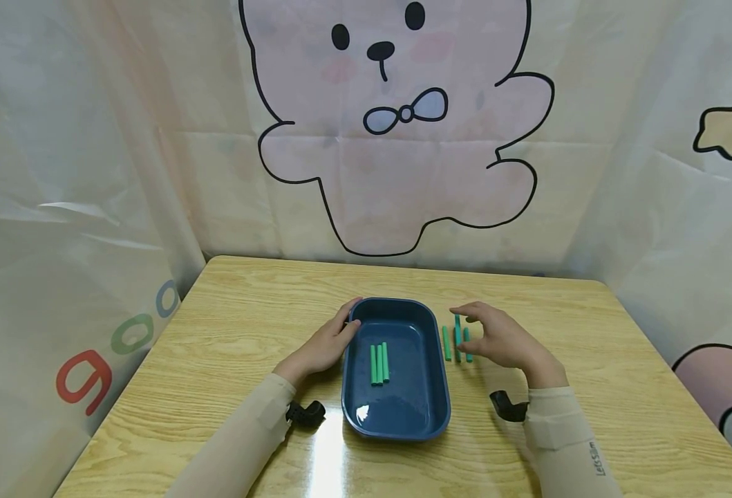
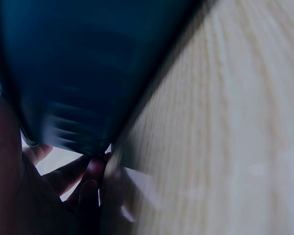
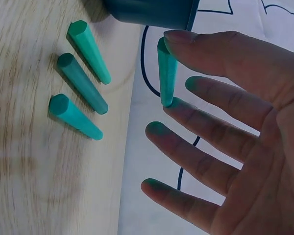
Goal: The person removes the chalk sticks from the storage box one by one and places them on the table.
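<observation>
Sleeves [image 1: 566, 443], the right one reading "LetsSlim," are crossing the table [image 1: 589, 339]; our left hand [image 1: 321, 348] is gripping a blue tray [image 1: 403, 415] holding three green sticks [image 1: 379, 366], while our right hand [image 1: 504, 337] is pinching another stick [image 3: 167, 73] between thumb and fingertip, other fingers spreading apart, near three loose sticks [image 3: 83, 84].

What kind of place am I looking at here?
Probably a curtained-off tabletop work booth: a pale sheet printed with a pink cartoon animal hangs behind the light wood-grain table, and pale printed sheets flank it left and right.
</observation>
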A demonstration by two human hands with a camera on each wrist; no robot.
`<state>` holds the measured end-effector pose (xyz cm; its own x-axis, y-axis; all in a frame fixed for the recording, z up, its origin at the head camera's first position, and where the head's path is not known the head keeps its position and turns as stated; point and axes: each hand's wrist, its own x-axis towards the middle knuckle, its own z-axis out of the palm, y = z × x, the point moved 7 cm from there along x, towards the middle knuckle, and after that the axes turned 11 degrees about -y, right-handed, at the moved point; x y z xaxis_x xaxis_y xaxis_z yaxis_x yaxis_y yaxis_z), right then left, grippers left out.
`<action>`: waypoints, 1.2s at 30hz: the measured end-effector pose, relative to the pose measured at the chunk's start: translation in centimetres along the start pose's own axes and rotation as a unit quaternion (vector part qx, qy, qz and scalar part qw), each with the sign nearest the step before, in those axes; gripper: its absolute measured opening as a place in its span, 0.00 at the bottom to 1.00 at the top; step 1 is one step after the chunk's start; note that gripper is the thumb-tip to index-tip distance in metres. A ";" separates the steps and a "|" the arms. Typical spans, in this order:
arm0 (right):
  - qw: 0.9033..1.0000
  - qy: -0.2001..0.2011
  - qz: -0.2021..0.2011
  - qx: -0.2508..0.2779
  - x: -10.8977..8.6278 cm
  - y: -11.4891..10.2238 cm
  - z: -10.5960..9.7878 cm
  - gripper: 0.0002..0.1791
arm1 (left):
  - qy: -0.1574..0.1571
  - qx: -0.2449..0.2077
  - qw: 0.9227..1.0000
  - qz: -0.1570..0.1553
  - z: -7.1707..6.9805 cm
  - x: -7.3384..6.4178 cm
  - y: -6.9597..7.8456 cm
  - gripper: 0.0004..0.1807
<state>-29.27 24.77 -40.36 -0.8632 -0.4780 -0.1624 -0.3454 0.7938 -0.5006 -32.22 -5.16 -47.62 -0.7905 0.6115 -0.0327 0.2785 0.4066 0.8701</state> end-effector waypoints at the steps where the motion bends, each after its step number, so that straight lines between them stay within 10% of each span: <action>1: 1.000 -0.002 0.001 0.001 0.0 0.1 0.0 0.37 | 0.000 0.001 1.000 -0.001 0.0 0.0 0.0 0.29; 36: 0.999 -0.026 0.029 0.022 0.2 2.6 0.5 0.36 | 0.004 0.005 1.000 0.006 0.0 0.1 -0.1 0.30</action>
<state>-30.17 26.51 -42.11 -0.8605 -0.4519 -0.2352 -0.2781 0.8035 -0.5263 -32.34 -5.08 -47.70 -0.7913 0.6112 -0.0185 0.2937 0.4064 0.8652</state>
